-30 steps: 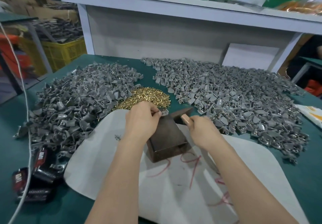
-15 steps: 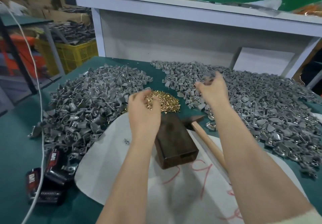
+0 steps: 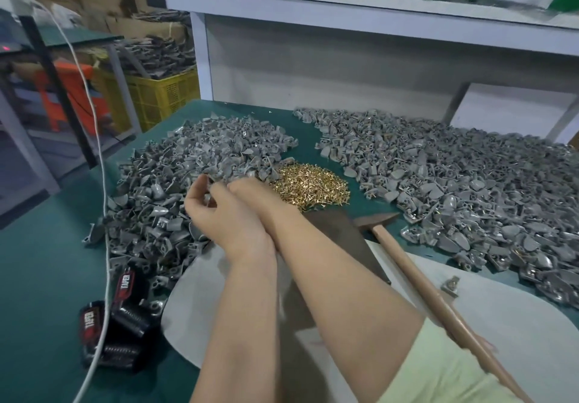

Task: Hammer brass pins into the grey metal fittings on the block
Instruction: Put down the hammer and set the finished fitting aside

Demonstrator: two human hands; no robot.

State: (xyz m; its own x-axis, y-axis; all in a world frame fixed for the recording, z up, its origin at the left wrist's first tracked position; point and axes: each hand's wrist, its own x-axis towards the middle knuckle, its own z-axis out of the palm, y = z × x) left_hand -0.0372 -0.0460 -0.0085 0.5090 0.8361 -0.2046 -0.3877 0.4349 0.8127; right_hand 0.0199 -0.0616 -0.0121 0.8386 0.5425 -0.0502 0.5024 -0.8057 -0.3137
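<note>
Sitting side by side and touching, both hands are at the near edge of the left heap of grey fittings (image 3: pixel 188 164), which spreads toward the left edge of the bench (image 3: pixel 47 277).

Left hand (image 3: pixel 219 214): fingers (image 3: pixel 195 194) curled, with grey bits showing in the gap. We cannot tell if it pinches a fitting or just rests on the heap.

Right hand (image 3: pixel 250 191): its fingers are hidden behind the left hand, so we cannot tell its grip either.

Brass pins (image 3: pixel 313 186) lie in a loose heap mid-bench, just right of the hands. They sit between the left heap and a bigger right heap (image 3: pixel 454 189) that runs toward the far right corner.

Block (image 3: pixel 341 236): dark, just nearside of the pins, mostly covered by the right forearm.

Hammer (image 3: pixel 419 283) lies untouched, head just right of the block. Its wooden handle runs toward the near right corner over the white sheet (image 3: pixel 517 324).

We see one loose fitting (image 3: pixel 449 285) on the sheet just right of the handle.

White cable (image 3: pixel 100 183) runs along the bench's left side. Black packs (image 3: pixel 106 324) with red labels sit toward the near left corner, just left of the sheet.

Yellow crate (image 3: pixel 163 95) stands off the far left corner.
</note>
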